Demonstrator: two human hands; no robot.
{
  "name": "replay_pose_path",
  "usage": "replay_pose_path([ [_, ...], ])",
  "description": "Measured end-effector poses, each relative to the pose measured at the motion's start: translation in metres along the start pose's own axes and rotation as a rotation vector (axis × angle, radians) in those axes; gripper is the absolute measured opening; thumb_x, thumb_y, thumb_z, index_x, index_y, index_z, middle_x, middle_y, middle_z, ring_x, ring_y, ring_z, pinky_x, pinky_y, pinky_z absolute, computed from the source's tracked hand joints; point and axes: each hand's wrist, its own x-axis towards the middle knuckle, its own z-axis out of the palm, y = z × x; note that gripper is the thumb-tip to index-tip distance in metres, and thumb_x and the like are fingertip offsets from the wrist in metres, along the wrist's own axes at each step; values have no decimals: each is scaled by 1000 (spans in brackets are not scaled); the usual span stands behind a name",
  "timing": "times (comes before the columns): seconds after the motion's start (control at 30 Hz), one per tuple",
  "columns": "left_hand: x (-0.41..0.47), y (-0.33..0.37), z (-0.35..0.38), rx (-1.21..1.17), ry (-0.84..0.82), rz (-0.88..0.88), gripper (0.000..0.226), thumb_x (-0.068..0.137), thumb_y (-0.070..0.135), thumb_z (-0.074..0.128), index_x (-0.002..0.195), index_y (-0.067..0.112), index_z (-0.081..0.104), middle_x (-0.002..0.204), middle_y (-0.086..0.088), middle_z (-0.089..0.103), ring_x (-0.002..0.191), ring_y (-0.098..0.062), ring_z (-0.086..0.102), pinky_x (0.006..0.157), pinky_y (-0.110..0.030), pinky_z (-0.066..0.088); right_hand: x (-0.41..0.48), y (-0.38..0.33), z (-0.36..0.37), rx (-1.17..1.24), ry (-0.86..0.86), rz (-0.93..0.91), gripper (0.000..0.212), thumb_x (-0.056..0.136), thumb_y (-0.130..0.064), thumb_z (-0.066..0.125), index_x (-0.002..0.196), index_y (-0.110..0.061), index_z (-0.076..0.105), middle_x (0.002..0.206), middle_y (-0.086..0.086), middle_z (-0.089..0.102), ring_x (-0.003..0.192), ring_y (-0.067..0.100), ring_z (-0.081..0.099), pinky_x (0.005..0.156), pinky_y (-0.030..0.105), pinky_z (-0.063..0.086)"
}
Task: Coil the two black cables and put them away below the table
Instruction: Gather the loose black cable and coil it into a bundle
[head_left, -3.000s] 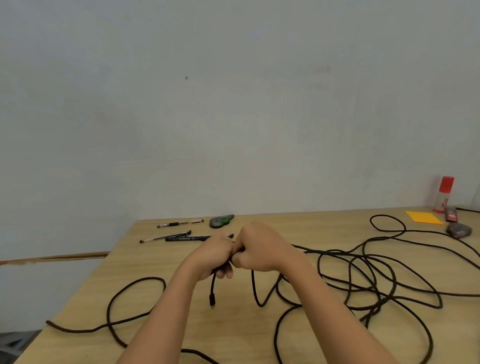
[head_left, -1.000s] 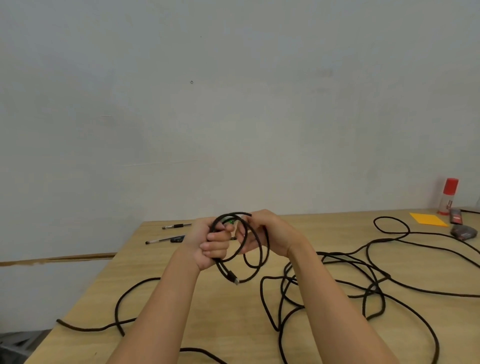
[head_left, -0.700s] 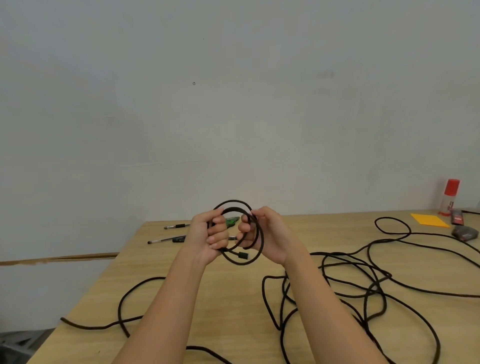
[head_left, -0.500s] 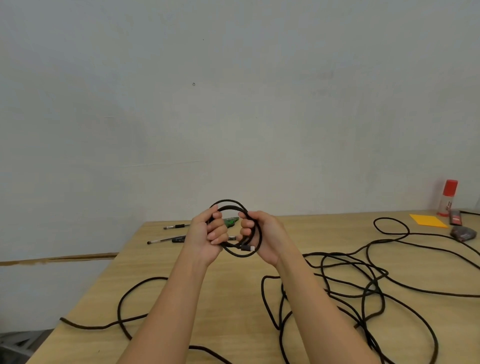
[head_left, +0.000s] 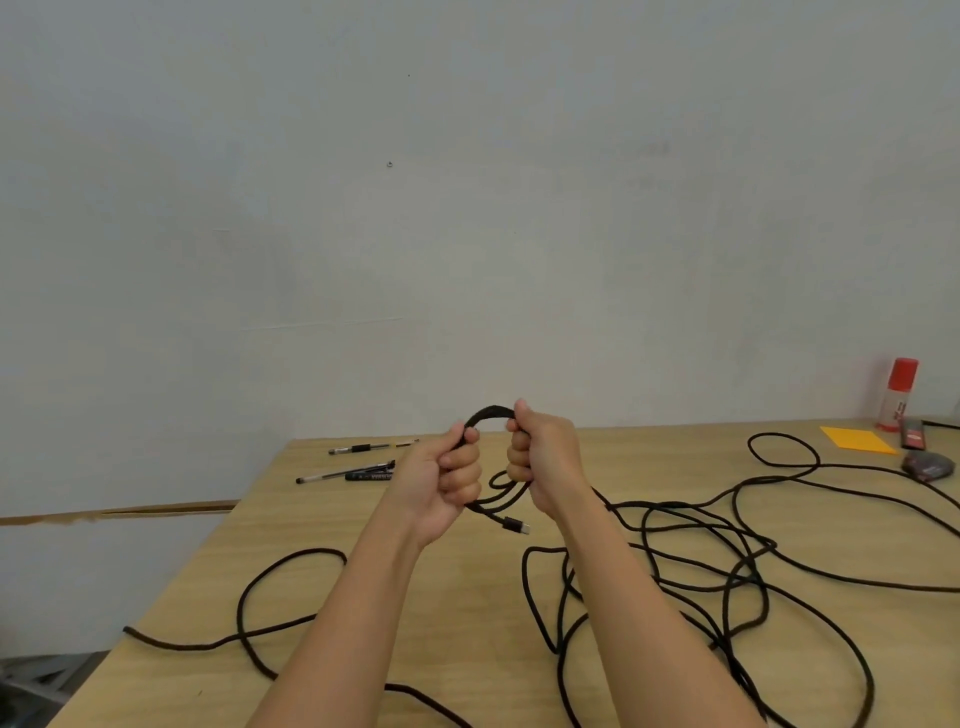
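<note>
Coil (head_left: 487, 414) squeezed narrower, left hand (head_left: 441, 480) and right hand (head_left: 548, 457) fingers (head_left: 519, 467) clenching it, plug (head_left: 517, 527) below

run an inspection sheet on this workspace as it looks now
surface: wooden table, bare wood between the arms.
job's things: small coil of black cable held above the table, its plug hanging below; the rest is uncoiled.
clutter: pens and a marker far left; orange note, glue stick and a dark gadget far right.
grippers: left hand and right hand both grip the coil.
cables: loose cable sprawls tangled on the right; another run trails to the left edge.
surroundings: plain pale wall behind.
</note>
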Motion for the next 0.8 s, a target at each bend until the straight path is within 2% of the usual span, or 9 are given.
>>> replay_pose_path([
  [0.07,3,5,4,198,121,88,32,100,19,33,72,12,45,39,11,27,28,-2,19,33,-15,11,-1,2,1,-314,5,-19,25,100,-19,43,92,0,56,63,0,50,51,14,47,50,28,44],
  [0.13,4,8,7,475,234,213,33,101,19,34,70,14,44,39,12,28,32,-3,18,35,-15,11,-2,-1,3,-546,132,-65,23,97,-18,43,100,-1,57,85,5,53,76,19,50,71,36,50],
  [0.2,5,6,7,720,287,325,35,100,20,37,67,15,45,40,13,30,37,-5,21,38,-18,16,-2,-13,4,-413,255,-20,28,94,-22,44,94,2,59,80,12,53,71,23,49,62,35,52],
  [0.27,4,3,11,918,272,455,36,100,18,40,64,16,47,42,13,32,39,-4,25,42,-22,21,-9,-30,8,-268,140,234,40,94,-39,46,94,0,56,75,13,57,63,25,54,52,27,48],
  [0.33,1,1,17,1080,255,575,37,99,17,41,63,18,48,47,8,36,40,-4,31,46,-21,26,-12,-36,5,-345,18,403,52,91,-54,47,103,-4,55,78,12,57,63,22,57,45,23,47],
  [0.47,1,14,14,1117,382,689,37,100,17,39,64,21,48,52,3,37,48,-10,33,52,-26,29,-6,-35,-10,-477,227,227,56,92,-56,43,112,-5,53,83,9,56,70,23,58,53,28,50],
  [0.63,-1,0,23,1344,274,714,30,99,17,40,71,15,50,54,7,46,52,-15,43,55,-30,31,-10,-38,2,-185,-166,551,74,91,-65,37,100,6,55,82,15,60,67,26,63,45,24,52],
  [0.73,-6,-16,23,1627,154,765,31,98,27,36,91,8,59,74,-5,64,69,-28,57,61,-33,35,5,-34,7,103,-168,556,46,91,-44,54,98,2,53,85,11,60,88,26,64,80,35,53],
  [0.8,-7,-21,15,1749,100,792,38,97,32,33,110,9,59,93,-8,68,82,-28,62,66,-32,41,10,-37,5,227,-92,556,40,89,-29,61,102,7,50,78,14,58,77,26,60,75,37,52],
])
